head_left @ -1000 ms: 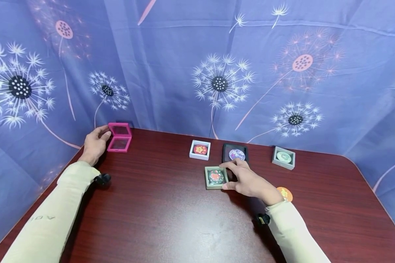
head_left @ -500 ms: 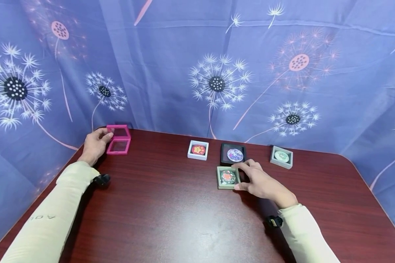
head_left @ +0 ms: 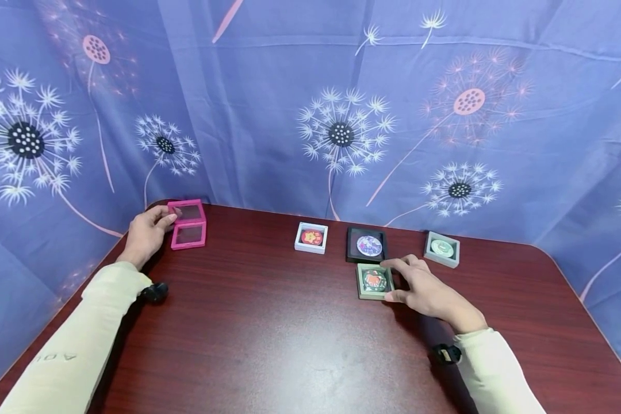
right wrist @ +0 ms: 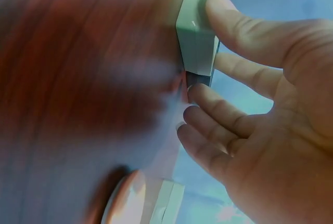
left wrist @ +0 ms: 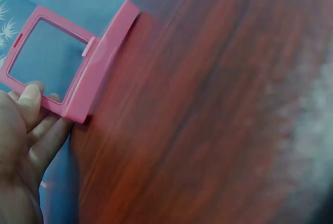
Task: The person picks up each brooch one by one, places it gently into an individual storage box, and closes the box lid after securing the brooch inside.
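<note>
At the table's far left, my left hand [head_left: 146, 234] pinches the raised lid of a small pink case [head_left: 188, 246] with a clear window. In the left wrist view the thumb [left wrist: 30, 99] lies over the lid frame, other fingers behind it. My right hand [head_left: 428, 288] holds the right side of a green square case [head_left: 362, 283], thumb at the front and index finger at the back. Inside that case is a dark green round badge [head_left: 375, 280] with a red picture. The right wrist view shows the remaining fingers spread off the case.
Just behind the green case sits a black case [head_left: 351, 253] with a purple badge. A white case [head_left: 310, 249] with a red badge is left of it, a grey-green case [head_left: 451, 260] farther right. An orange-edged disc [right wrist: 130, 203] appears low in the right wrist view.
My right hand has slid the green case rightward to the front of the black case. At the left, the pink case has come slightly nearer and its lid leans differently.
</note>
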The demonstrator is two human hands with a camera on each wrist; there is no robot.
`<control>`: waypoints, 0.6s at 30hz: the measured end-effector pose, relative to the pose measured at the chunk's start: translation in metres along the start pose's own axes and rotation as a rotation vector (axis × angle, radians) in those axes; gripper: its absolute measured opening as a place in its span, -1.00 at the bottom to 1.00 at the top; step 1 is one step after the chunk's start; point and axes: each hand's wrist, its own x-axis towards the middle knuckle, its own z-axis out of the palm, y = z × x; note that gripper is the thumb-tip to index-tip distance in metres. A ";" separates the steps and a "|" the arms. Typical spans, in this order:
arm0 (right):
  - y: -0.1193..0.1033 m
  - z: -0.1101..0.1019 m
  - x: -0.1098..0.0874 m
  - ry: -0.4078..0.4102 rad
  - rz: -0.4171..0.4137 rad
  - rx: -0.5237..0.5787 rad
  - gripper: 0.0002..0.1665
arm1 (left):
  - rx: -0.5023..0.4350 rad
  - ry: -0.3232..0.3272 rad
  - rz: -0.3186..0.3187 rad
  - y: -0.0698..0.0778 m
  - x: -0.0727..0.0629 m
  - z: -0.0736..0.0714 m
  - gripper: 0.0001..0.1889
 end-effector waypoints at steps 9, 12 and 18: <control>0.011 -0.008 -0.012 -0.001 0.023 -0.008 -0.34 | 0.033 0.012 0.040 0.005 -0.010 0.007 -0.74; 0.014 -0.011 -0.015 0.001 0.034 -0.018 -0.33 | 0.027 0.030 0.046 0.005 -0.012 0.009 -0.75; 0.020 -0.013 -0.019 0.004 0.050 -0.024 -0.32 | -0.004 0.066 0.048 0.003 -0.017 0.010 -0.76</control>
